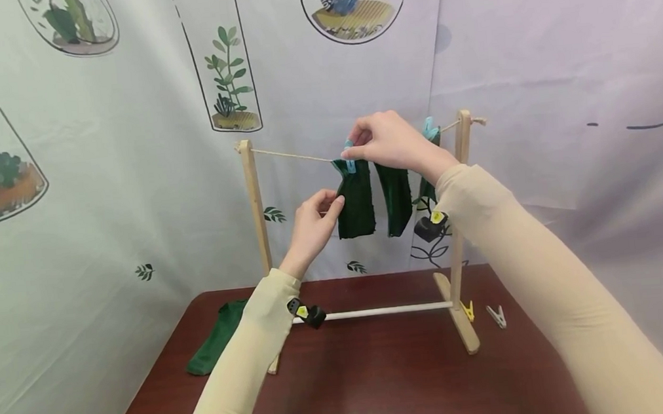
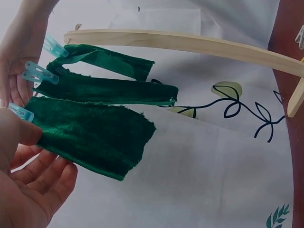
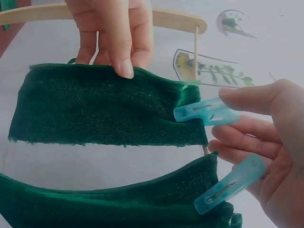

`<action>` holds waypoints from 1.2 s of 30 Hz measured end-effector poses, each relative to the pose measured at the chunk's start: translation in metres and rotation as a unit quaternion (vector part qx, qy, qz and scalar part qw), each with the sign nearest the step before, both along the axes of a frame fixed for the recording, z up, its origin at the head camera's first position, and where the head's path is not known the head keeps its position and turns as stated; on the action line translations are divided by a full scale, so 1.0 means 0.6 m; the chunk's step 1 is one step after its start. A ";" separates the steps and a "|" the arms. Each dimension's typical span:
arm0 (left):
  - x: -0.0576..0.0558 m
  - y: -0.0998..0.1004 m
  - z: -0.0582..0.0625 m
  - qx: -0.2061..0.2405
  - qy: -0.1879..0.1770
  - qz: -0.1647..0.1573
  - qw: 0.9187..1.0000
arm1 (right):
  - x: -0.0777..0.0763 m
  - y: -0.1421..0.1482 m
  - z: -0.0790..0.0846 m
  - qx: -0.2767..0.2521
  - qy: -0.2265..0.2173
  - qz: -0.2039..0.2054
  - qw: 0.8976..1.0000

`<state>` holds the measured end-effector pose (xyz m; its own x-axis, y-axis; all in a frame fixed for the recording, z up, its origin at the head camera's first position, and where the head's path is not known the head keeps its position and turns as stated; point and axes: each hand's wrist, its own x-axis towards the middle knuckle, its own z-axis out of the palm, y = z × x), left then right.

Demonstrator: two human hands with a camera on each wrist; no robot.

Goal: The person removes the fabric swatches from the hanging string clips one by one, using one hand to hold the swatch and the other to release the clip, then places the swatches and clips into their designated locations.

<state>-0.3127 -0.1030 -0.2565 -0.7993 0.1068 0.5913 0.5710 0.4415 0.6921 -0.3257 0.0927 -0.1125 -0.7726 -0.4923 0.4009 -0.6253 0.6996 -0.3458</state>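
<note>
A dark green velvety cloth [image 1: 357, 205] hangs from the string. Its left edge is pinched by my left hand [image 1: 312, 227], thumb in front and fingers behind. My right hand [image 1: 391, 139] pinches the handle ends of a light blue clothespin [image 3: 190, 112], whose tip sits over the cloth's top edge at the string. To the right hangs a second green cloth [image 1: 397, 198] with its own blue clothespin [image 3: 230, 186]. Beyond it, partly behind the right wrist in the head view, a third green cloth [image 2: 111, 61] hangs from another blue clothespin [image 1: 430, 127].
The string [image 1: 294, 154] runs between two wooden posts [image 1: 256, 207] on a rack with a white lower bar [image 1: 388, 310]. Another green cloth [image 1: 219, 340] lies at the left of the dark red table [image 1: 376, 380]. A yellow clothespin [image 1: 468, 311] and a whitish clothespin [image 1: 497, 317] lie at right.
</note>
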 end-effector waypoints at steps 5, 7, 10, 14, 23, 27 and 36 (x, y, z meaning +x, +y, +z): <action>-0.001 0.000 0.001 0.001 0.000 -0.001 1.000 | 0.001 -0.003 -0.001 -0.004 0.015 0.011 1.000; -0.001 0.000 0.002 0.003 -0.001 -0.003 1.000 | 0.002 -0.004 -0.003 -0.008 0.025 0.017 1.000; -0.003 0.001 0.005 0.009 -0.003 -0.006 1.000 | 0.003 -0.004 -0.007 -0.018 0.042 0.029 0.999; -0.002 0.001 0.009 0.017 0.003 -0.010 1.000 | 0.004 -0.002 -0.013 -0.042 0.061 0.044 0.996; -0.006 -0.010 0.002 0.023 0.021 0.003 0.999 | 0.001 -0.001 -0.012 -0.081 0.109 0.059 0.989; -0.005 -0.017 0.001 0.021 0.029 0.009 0.999 | 0.004 0.001 -0.004 -0.100 0.126 0.052 0.986; -0.002 -0.030 -0.013 0.012 0.019 0.022 1.000 | 0.020 0.010 0.017 -0.145 0.147 0.062 0.977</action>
<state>-0.3141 -0.1210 -0.2640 -0.7802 0.0572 0.6229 0.5768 0.4512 0.6810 -0.3138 0.0990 -0.1025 -0.5449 -0.4077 0.7327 -0.8008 0.5120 -0.3106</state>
